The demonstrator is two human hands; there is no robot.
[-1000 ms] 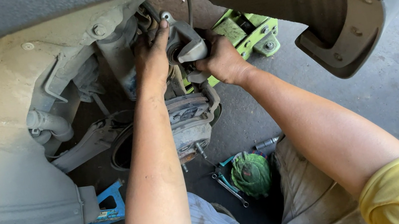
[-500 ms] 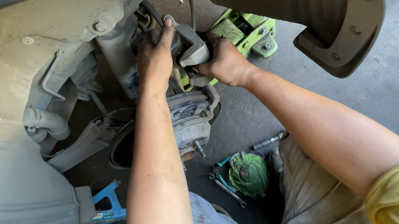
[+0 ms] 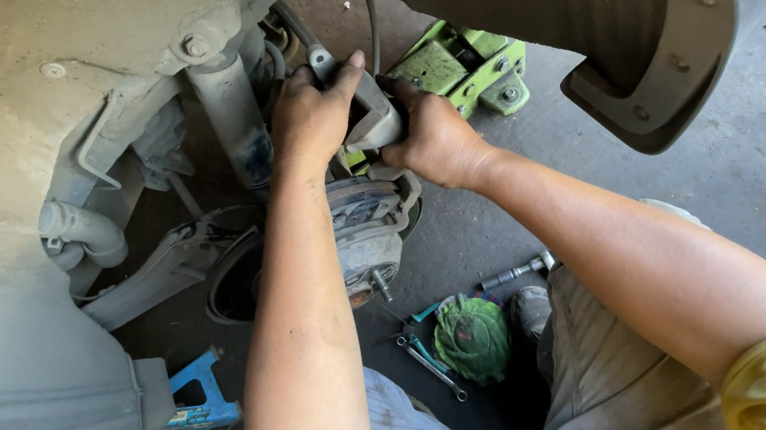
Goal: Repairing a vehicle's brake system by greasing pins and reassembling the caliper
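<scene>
Inside the dusty wheel arch, my left hand [image 3: 313, 119] and my right hand [image 3: 435, 136] both grip a grey metal brake caliper [image 3: 374, 117] held above the wheel hub [image 3: 367, 232]. The left thumb lies over the caliper's top; the right fingers wrap its right side. A thin hose [image 3: 367, 15] runs up from the caliper. The hub, with studs sticking out, sits just below my hands. A shock absorber strut [image 3: 232, 121] stands left of my left hand.
A lime-green floor jack [image 3: 462, 67] sits on the concrete behind the hub. On the ground below lie a green rag [image 3: 471, 337], wrenches [image 3: 431, 365] and a ratchet extension [image 3: 513, 273]. A blue jack stand [image 3: 191, 405] stands at lower left. The bumper edge [image 3: 674, 60] hangs at right.
Both hands stay on the caliper, and the left thumb has shifted over its top. The view has moved slightly, with the hub now lower in the frame.
</scene>
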